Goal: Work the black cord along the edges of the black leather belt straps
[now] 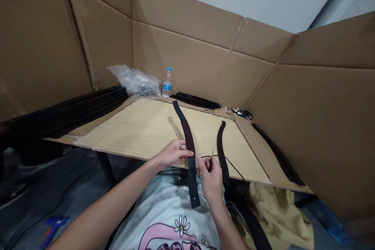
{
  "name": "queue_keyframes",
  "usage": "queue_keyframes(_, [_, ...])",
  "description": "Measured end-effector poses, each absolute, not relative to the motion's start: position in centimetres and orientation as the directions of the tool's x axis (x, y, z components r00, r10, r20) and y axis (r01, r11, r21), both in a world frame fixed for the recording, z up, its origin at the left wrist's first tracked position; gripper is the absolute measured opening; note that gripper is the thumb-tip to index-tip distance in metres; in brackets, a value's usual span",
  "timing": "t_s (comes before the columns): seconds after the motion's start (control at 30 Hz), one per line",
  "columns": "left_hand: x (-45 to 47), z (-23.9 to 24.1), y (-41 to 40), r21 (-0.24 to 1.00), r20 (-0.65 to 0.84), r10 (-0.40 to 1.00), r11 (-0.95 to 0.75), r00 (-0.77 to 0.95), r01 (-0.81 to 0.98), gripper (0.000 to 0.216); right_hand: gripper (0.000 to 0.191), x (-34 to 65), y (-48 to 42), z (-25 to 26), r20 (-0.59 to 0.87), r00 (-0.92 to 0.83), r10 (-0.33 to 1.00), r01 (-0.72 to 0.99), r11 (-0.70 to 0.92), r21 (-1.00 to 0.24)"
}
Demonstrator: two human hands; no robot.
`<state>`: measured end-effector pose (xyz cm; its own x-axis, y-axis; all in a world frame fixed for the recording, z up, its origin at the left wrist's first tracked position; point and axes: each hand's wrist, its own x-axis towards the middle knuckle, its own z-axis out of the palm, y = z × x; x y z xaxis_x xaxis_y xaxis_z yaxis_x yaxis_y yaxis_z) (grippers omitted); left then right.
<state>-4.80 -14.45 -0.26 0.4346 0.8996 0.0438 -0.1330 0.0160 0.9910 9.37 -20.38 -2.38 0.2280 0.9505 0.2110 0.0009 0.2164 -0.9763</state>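
Your left hand point(177, 150), at the centre of the frame, is closed on a black strap point(190, 136), thumb on its upper face and fingers bent at its left edge. The strap runs from just above the centre down to the lower centre, gently curved, with a dark brownish middle section and a small hole near its lower end. Your right hand point(212, 174), just right of the strap, has its fingers wrapped around a small pointed tool point(211, 161), tip upward; whether your right thumb touches the strap you cannot tell from this angle. Near that hand runs a thin black cord point(235, 168), trending toward the lower right. Immediately to the right, a second black strap point(220, 142) lies over the near edge of a pale board point(140, 129). Beyond, at upper centre, are a bundle of dark strips point(195, 100), a water bottle point(166, 87) with a blue cap and, left of it, a clear plastic bag point(137, 82). Long black strips point(76, 109) occupy the left side; another dark length point(275, 151) lies at the right, below a tangle of cable point(243, 114). Cardboard walls point(187, 54) enclose the board.
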Motion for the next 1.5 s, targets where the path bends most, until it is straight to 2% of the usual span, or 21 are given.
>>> queue_keyframes(0.1, [-5.0,-0.3,-14.6,0.978,0.104,0.883,-0.007,0.458,-0.207,0.022,0.035,9.4,-19.5,-1.2,0.263,0.212,0.941,0.118,0.243,-0.963])
queue_keyframes(0.2, [-5.1,-0.5,-14.6,0.951,0.175,0.856,-0.018,0.487,-0.309,0.029,0.031,9.5,-18.8,-0.5,0.232,0.130,0.964,0.081,0.223,-0.972])
queue_keyframes(0.27, [-5.1,-0.6,-14.6,0.935,0.202,0.851,-0.020,0.484,-0.354,0.033,0.030,9.6,-18.7,-0.2,0.222,0.134,0.966,0.061,0.216,-0.975])
queue_keyframes(0.53, [-5.1,-0.2,-15.0,0.925,0.248,0.844,-0.060,0.476,-0.374,0.045,0.026,9.5,-18.4,0.5,0.313,0.205,0.927,0.179,0.279,-0.943])
queue_keyframes(0.7, [-5.3,0.4,-15.3,0.911,0.272,0.817,-0.048,0.508,-0.410,0.042,0.027,9.5,-18.3,0.9,0.334,0.193,0.923,0.223,0.291,-0.930])
queue_keyframes(1.1, [-4.2,1.2,-16.3,0.930,0.233,0.924,-0.121,0.302,-0.347,0.034,0.022,9.8,-18.3,1.7,0.358,0.166,0.919,0.169,0.331,-0.928])
queue_keyframes(1.3, [-3.9,1.3,-16.4,0.904,0.215,0.946,-0.098,0.244,-0.417,0.036,0.019,9.9,-18.6,2.5,0.365,0.140,0.920,0.157,0.343,-0.926])
queue_keyframes(1.5, [-3.6,0.8,-16.4,0.908,0.219,0.958,-0.131,0.183,-0.398,0.028,0.019,9.8,-18.9,3.0,0.387,0.115,0.915,0.169,0.366,-0.915])
